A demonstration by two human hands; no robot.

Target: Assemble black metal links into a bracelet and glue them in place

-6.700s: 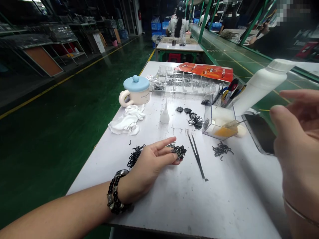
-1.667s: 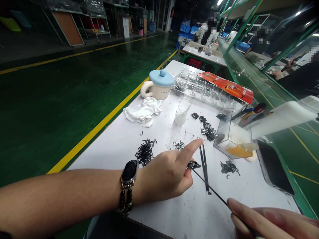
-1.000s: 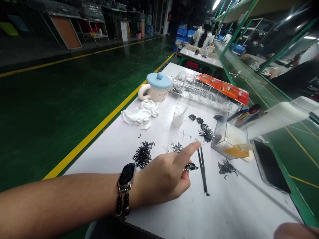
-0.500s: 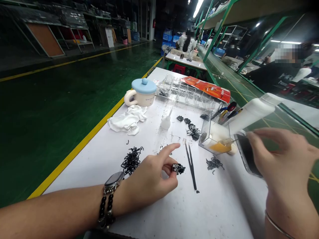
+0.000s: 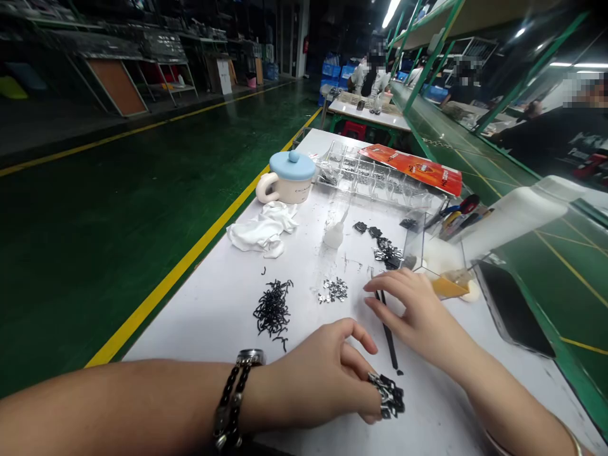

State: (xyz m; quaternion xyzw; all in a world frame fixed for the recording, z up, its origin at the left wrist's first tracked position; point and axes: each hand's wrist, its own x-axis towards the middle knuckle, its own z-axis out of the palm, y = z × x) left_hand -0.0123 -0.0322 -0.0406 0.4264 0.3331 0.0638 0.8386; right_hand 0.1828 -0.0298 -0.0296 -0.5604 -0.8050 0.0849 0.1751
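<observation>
My left hand [image 5: 332, 373] pinches a small black and silver part [image 5: 388, 395] low over the front of the white table [image 5: 190, 323]. Over the black tweezers [image 5: 390, 342], which lie on the table, my right hand [image 5: 408, 307] has its thumb and fingers apart, with nothing seen between them. Left of the hands is a pile of small black curved pieces [image 5: 274, 308]. Small silver pieces [image 5: 335, 289] lie behind my left hand. Farther back are several black parts [image 5: 388, 252] and a small white squeeze bottle [image 5: 334, 235].
A mug with a blue lid [image 5: 291, 177] and a white cloth [image 5: 263, 229] are at the left. A clear compartment tray [image 5: 370, 177] lies at the back, with a red packet [image 5: 418, 168]. At the right are a white bottle [image 5: 515, 218] and a phone [image 5: 513, 309]. People sit beyond.
My right hand has come left from beside the clear box to above the tweezers. My left hand has moved nearer and slightly right with the part. The view has shifted a little.
</observation>
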